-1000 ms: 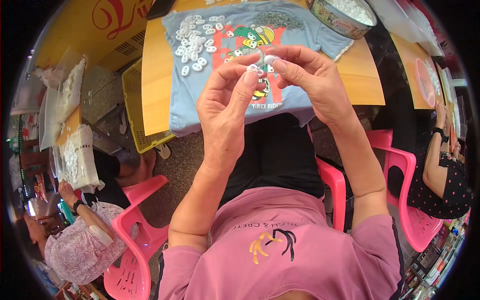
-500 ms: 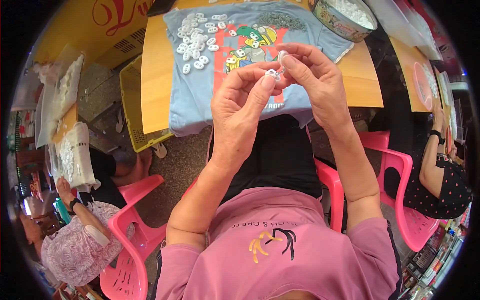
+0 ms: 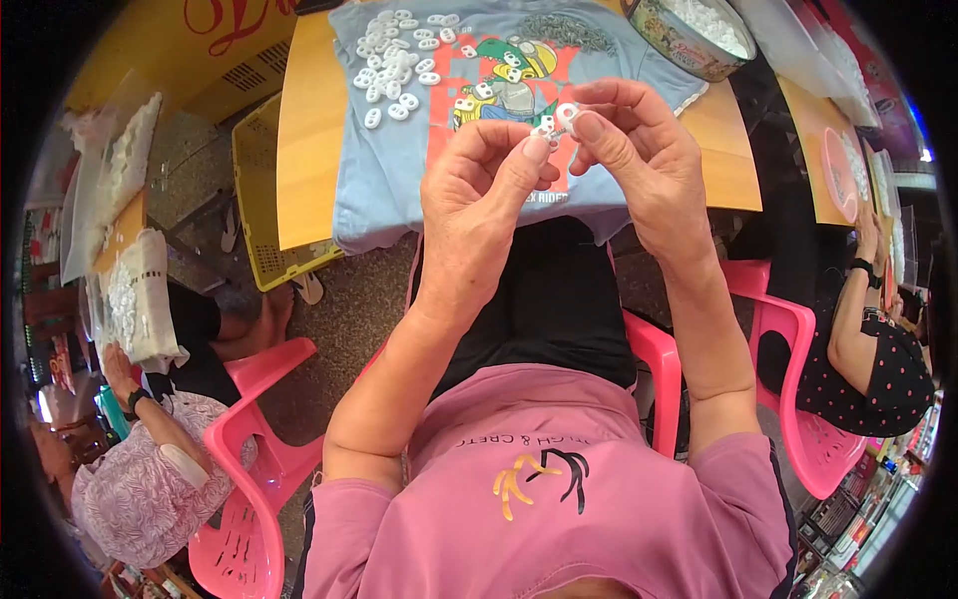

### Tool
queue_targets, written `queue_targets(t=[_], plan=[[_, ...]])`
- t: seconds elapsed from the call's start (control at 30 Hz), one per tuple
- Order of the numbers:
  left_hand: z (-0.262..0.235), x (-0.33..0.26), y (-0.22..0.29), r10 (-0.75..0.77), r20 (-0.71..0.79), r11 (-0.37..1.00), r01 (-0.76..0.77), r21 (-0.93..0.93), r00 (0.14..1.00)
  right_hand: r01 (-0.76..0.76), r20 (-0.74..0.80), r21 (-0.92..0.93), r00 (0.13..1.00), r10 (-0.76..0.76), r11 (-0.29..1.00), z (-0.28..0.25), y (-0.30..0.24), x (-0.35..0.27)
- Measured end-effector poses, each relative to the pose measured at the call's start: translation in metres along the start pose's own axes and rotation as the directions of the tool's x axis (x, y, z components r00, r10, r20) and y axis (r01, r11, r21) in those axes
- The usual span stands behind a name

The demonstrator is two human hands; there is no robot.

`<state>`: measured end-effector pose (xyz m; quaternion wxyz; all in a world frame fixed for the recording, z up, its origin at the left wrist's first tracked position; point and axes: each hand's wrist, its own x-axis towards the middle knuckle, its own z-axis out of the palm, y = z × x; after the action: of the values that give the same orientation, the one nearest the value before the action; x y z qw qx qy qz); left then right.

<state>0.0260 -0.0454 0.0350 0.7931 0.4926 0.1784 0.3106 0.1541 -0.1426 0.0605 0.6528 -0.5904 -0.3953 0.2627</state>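
Note:
Above the near half of a blue printed T-shirt (image 3: 384, 190), my two hands meet with their fingers almost touching. My left hand (image 3: 469, 215) pinches a small white plastic piece (image 3: 545, 129) between thumb and forefinger. A white ring-shaped piece (image 3: 567, 113) is held in the pinch of my right hand (image 3: 649, 170), close against the other piece. A small grey metal bit seems to lie between the two; its shape is too small to tell. Loose white two-holed plastic pieces (image 3: 389, 70) are heaped on the shirt's left side. Small dark metal parts (image 3: 571, 35) form a pile at its far side.
A round tin (image 3: 689, 55) of white pieces stands at the table's far right. The wooden table (image 3: 309, 150) lies under the shirt, with a yellow crate (image 3: 264, 240) on the floor at left. People sit on both sides, near pink chairs (image 3: 798, 349).
My right hand has shifted slightly right and turned, so the ring-shaped piece now shows its hole. Both hands keep their pinch. The whole view has shifted slightly.

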Motion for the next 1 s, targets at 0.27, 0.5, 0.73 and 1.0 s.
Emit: queue_targets(t=[0.27, 0.5, 0.73, 1.0], plan=[[0.002, 0.000, 0.004, -0.001, -0.034, 0.999, 0.003, 0.042, 0.999, -0.018, 0.011, 0.022, 1.000, 0.018, 1.000, 0.001, -0.001, -0.001], [0.001, -0.001, 0.007, 0.002, -0.056, 0.996, 0.003, 0.084, 0.998, 0.037, -0.012, -0.054, 0.999, -0.038, 0.998, 0.005, 0.001, -0.002], [0.000, -0.002, 0.005, 0.021, -0.078, 0.995, -0.013, 0.102, 0.997, 0.107, -0.066, -0.103, 0.991, -0.114, 0.989, 0.013, 0.004, -0.004], [0.002, -0.005, 0.002, 0.036, -0.094, 0.995, -0.027, 0.093, 0.995, 0.118, -0.106, -0.077, 0.986, -0.126, 0.990, 0.020, 0.008, -0.007]])
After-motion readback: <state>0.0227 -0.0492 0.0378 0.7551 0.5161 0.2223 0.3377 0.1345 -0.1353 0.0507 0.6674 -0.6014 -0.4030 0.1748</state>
